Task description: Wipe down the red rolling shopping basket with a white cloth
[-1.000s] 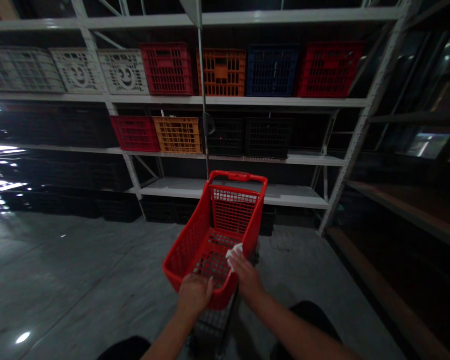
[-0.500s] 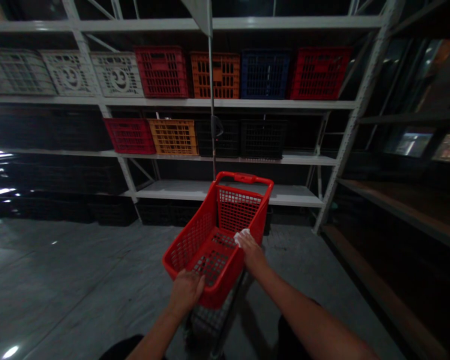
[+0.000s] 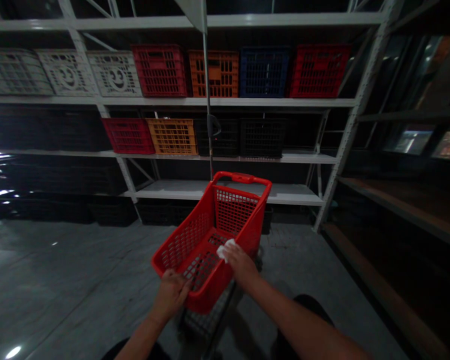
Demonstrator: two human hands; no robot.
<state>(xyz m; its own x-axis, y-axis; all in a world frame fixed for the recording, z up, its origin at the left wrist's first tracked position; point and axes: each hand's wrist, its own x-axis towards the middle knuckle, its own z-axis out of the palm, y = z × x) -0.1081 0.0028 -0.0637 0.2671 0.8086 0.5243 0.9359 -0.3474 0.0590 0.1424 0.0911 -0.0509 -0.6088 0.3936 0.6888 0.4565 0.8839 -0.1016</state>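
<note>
Head view: a red plastic shopping cart [image 3: 213, 280] is being steadied on a grey concrete floor [image 3: 78, 280], its near end facing the wearer and its looped handle [image 3: 242, 178] at the far end, in front of a white metal rack [image 3: 255, 102]. The near-left corner of the cart is being gripped by the left hand [image 3: 170, 295], its fingers being curled closed over the rim. A crumpled white cloth [image 3: 226, 249], thin and soft-looking, possibly paper, is being held under the bunched fingers of the right hand [image 3: 243, 267] and is seemingly being pressed against the cart's right rim, partway along. Judging from this, work along the rim is being carried on but is not being shown as complete: only one spot is being covered by the cloth, and in dim light no finished or remaining stretch is being revealed. Smooth, rounded edges are being set off by lattice walls and a gridded base. Behind, rigid slatted crates [image 3: 215, 73] in red, orange, blue and black are being stored, alongside white crates [image 3: 118, 75] pierced with smiling-face cut-outs.
</note>
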